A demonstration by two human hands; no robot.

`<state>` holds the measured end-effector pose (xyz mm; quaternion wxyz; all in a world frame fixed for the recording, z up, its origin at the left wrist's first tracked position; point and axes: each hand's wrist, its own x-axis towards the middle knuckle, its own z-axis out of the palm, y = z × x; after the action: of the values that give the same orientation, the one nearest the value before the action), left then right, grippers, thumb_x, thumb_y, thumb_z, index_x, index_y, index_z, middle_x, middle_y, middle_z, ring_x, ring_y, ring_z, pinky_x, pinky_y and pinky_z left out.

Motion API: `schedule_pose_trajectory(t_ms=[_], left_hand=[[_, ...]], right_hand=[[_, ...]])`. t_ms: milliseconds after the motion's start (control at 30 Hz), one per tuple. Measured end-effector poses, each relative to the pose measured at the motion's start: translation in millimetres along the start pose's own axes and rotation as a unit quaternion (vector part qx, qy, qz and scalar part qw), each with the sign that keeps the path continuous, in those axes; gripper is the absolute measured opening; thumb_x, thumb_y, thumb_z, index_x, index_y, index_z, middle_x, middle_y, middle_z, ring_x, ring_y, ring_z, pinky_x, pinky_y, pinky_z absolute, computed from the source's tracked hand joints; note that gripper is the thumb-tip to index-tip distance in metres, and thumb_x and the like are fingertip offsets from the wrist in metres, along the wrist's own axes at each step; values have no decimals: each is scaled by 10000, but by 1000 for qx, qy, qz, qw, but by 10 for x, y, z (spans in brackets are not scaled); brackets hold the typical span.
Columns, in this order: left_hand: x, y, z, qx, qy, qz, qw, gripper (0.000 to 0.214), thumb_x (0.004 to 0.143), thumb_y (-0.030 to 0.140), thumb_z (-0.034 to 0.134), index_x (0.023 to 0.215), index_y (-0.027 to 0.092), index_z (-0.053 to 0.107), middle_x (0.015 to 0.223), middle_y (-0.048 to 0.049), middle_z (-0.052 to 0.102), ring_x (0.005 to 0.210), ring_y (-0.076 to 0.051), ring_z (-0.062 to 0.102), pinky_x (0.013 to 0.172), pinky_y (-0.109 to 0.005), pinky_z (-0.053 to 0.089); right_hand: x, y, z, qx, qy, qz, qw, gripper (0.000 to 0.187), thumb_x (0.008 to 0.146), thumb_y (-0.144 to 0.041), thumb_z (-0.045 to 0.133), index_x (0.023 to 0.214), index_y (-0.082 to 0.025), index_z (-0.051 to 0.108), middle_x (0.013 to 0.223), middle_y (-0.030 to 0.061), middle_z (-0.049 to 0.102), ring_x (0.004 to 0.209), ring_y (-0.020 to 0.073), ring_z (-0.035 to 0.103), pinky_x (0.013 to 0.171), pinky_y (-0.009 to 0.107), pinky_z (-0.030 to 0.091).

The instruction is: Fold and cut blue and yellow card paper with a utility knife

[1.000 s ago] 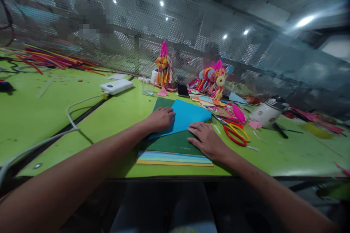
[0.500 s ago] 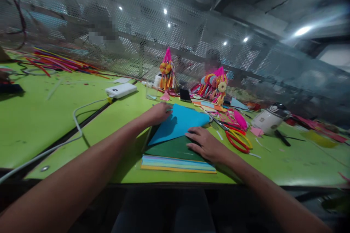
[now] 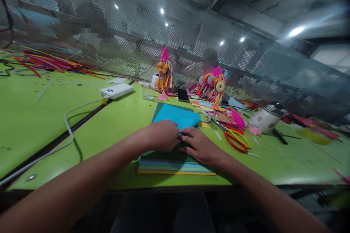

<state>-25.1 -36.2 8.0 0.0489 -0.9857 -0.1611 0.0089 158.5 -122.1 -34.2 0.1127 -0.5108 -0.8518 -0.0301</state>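
Curling over one angular blue paper sheet (image 3: 179, 114), one left hand (image 3: 163, 135), grip impossible to tell, meets one unclenched right hand (image 3: 200, 147).

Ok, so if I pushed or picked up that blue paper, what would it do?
The blue paper would probably bend easily, since its edge looks thin. It might slide over the dark green sheet underneath, as both look flat. It's likely light, being just paper.

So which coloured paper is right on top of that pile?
The bright blue sheet: it lies over the dark green sheet, while the lower sheets show only as strips along the front.
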Motion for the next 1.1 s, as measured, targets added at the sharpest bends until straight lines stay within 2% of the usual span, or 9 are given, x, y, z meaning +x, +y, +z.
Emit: schedule_pose_trajectory(t_ms=[100, 300, 533, 733, 833, 900, 1000, 1100], left_hand=[[4, 23, 5, 16, 7, -5, 1000, 274, 868, 268, 521, 771, 126, 734, 811, -173, 692, 749, -284, 652, 660, -359, 475], [15, 34, -24, 21, -10, -18, 1000, 252, 836, 242, 521, 740, 124, 722, 809, -177, 693, 694, -257, 637, 638, -350, 479], [19, -8, -46, 7, -9, -28, 1000, 261, 842, 270, 513, 728, 131, 702, 801, -148, 693, 705, -237, 629, 660, -334, 481], [30, -39, -83, 3, -10, -18, 1000, 233, 818, 198, 498, 701, 144, 692, 818, -121, 699, 692, -193, 610, 662, -286, 465], [27, -58, -101, -4, -24, -15, 1000, 270, 844, 190, 469, 712, 149, 701, 845, -119, 705, 705, -184, 609, 660, -275, 451], [19, -73, -106, -18, -29, -20, 999, 285, 857, 205, 463, 713, 149, 702, 856, -119, 706, 706, -181, 608, 649, -271, 440], [9, -99, -104, -39, -28, -28, 998, 275, 853, 217, 473, 723, 152, 707, 862, -114, 709, 708, -177, 608, 644, -268, 429], [9, -129, -98, -60, -26, -25, 998, 281, 860, 269, 484, 769, 161, 728, 903, -112, 714, 730, -178, 610, 651, -268, 426]], right_hand=[[-49, 125, 31, -16, 15, 31, 999, 429, 957, -444, 470, 1273, -179, 587, 1309, 141, 560, 1223, 269, 467, 1019, 479, 389], [-142, 338, 68, -35, 50, 96, 994, 400, 966, -443, 449, 1224, -205, 641, 1303, 135, 562, 1226, 265, 472, 1008, 482, 399], [-202, 531, 92, -55, 58, 192, 978, 438, 978, -475, 384, 1184, -215, 670, 1340, 122, 534, 1260, 277, 434, 1023, 489, 385], [-206, 687, 161, -35, 59, 199, 978, 447, 997, -439, 346, 1216, -187, 644, 1316, 117, 571, 1238, 248, 456, 1030, 454, 379], [-212, 766, 201, -9, 74, 204, 976, 425, 997, -398, 350, 1143, -164, 674, 1265, 121, 606, 1204, 241, 478, 1043, 445, 361], [-222, 810, 205, 35, 111, 233, 965, 378, 971, -379, 405, 1062, -165, 703, 1264, 127, 603, 1190, 253, 478, 1059, 458, 332], [-234, 846, 184, 112, 182, 292, 932, 320, 919, -366, 477, 1012, -166, 709, 1210, 130, 626, 1179, 271, 477, 1070, 471, 300], [-209, 868, 176, 156, 212, 337, 904, 363, 899, -411, 469, 997, -147, 698, 1065, 134, 677, 1041, 269, 567, 958, 444, 410]])
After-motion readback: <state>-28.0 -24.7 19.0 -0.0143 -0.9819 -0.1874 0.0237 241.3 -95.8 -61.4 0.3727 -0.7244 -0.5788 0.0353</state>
